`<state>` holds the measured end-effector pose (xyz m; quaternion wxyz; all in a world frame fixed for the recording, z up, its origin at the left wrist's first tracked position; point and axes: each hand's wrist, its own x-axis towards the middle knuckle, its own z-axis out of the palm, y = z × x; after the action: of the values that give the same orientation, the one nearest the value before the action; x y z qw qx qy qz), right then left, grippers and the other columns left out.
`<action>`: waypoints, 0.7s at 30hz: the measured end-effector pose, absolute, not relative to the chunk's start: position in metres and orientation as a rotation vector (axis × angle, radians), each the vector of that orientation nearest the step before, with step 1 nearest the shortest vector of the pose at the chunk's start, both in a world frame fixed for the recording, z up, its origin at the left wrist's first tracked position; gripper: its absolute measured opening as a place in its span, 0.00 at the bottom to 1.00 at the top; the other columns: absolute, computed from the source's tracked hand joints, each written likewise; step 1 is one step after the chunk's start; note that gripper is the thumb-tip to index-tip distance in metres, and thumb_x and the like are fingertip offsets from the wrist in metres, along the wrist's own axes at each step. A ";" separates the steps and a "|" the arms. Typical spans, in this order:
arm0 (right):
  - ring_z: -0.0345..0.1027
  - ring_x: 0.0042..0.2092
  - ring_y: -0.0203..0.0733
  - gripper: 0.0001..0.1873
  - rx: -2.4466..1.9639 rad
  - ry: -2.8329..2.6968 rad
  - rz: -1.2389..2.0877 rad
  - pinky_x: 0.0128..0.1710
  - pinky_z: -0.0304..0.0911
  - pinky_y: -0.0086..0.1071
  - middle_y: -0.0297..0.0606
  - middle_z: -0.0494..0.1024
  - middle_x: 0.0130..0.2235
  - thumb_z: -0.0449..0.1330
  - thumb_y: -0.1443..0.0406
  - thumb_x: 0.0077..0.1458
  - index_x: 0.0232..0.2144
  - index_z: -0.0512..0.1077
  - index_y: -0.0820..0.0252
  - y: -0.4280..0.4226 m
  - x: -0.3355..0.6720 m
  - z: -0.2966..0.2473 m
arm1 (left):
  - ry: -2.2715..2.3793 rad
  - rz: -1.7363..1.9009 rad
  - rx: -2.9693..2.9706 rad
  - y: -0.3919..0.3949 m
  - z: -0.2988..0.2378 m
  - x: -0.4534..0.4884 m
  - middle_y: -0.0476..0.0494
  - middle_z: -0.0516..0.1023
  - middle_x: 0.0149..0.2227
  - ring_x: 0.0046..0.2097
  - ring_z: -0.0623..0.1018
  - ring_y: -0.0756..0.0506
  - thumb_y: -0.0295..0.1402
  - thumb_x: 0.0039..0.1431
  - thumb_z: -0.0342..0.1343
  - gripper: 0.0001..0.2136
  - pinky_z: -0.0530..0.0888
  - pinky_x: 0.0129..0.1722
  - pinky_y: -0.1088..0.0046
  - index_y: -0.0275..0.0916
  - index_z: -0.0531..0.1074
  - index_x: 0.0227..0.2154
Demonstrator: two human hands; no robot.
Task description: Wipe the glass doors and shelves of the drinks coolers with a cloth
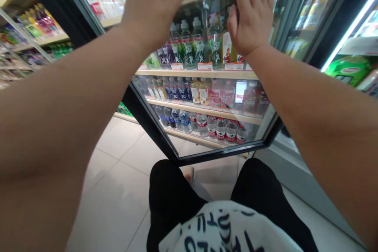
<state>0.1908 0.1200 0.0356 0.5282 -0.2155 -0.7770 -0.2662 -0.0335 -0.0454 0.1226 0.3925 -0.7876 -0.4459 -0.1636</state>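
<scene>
Black framing surrounds a glass door (218, 156) in front of me, which stands at an angle to the cooler. My right hand (253, 13) lies flat against the glass or just before it, its fingers stretched upward and holding nothing. Higher up on the left, my left hand (161, 2) is at the glass too. Its fingers are blurred and partly cut off by the top edge, so whether it holds anything is hidden. Through the pane I see dark-green-labelled bottles (191, 43), pink drink bottles (221, 93) and clear water bottles (221, 129) on shelves.
Store shelves (44, 41) with packaged goods stand at the left. On the right, a lit cooler edge (348, 27) and a green package (350, 71) show. Pale floor tiles (118, 161) lie below, and my black-clad knees (168, 185) are close to the door's lower corner.
</scene>
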 end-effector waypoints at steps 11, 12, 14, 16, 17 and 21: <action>0.44 0.76 0.54 0.35 -0.521 -1.868 -0.640 0.76 0.41 0.58 0.42 0.51 0.76 0.44 0.65 0.70 0.75 0.49 0.65 0.116 0.192 0.036 | -1.113 -0.232 -1.770 -0.041 0.126 -0.048 0.37 0.53 0.75 0.76 0.50 0.38 0.55 0.73 0.19 0.38 0.49 0.73 0.38 0.41 0.53 0.74; 0.44 0.76 0.54 0.34 -0.504 -1.856 -0.634 0.76 0.42 0.57 0.42 0.52 0.75 0.44 0.64 0.70 0.75 0.50 0.64 0.117 0.192 0.036 | -1.058 -0.204 -1.872 -0.040 0.118 -0.045 0.38 0.52 0.76 0.76 0.49 0.38 0.56 0.73 0.18 0.39 0.48 0.72 0.36 0.40 0.57 0.73; 0.45 0.76 0.52 0.33 -0.489 -1.842 -0.621 0.77 0.42 0.55 0.41 0.53 0.75 0.43 0.63 0.71 0.75 0.51 0.63 0.118 0.191 0.036 | -0.996 0.012 -2.153 -0.043 0.105 -0.037 0.44 0.56 0.75 0.76 0.52 0.40 0.55 0.76 0.23 0.35 0.54 0.74 0.43 0.43 0.61 0.71; 0.45 0.76 0.53 0.33 -0.502 -1.856 -0.616 0.77 0.41 0.56 0.41 0.53 0.75 0.43 0.63 0.71 0.75 0.51 0.64 0.118 0.192 0.036 | -0.953 0.141 -2.250 -0.051 0.104 -0.032 0.44 0.58 0.74 0.75 0.54 0.38 0.54 0.78 0.26 0.33 0.56 0.73 0.43 0.42 0.63 0.69; 0.44 0.76 0.53 0.33 -0.510 -1.862 -0.616 0.77 0.41 0.56 0.41 0.52 0.75 0.43 0.64 0.71 0.75 0.50 0.64 0.117 0.192 0.036 | -0.969 0.136 -2.189 -0.055 0.108 -0.032 0.42 0.58 0.74 0.75 0.54 0.37 0.54 0.78 0.26 0.33 0.57 0.72 0.41 0.40 0.62 0.69; 0.43 0.77 0.53 0.34 -0.550 -1.881 -0.608 0.77 0.41 0.56 0.41 0.51 0.76 0.43 0.64 0.71 0.75 0.50 0.64 0.112 0.194 0.037 | -1.164 -0.175 -1.612 -0.061 0.127 -0.042 0.34 0.59 0.73 0.75 0.56 0.38 0.46 0.79 0.21 0.32 0.59 0.71 0.44 0.36 0.54 0.73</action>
<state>0.1942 0.1115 0.0369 0.5182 -0.2293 -0.7841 -0.2533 -0.0417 -0.0605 0.1270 0.5421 -0.6787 -0.4899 -0.0738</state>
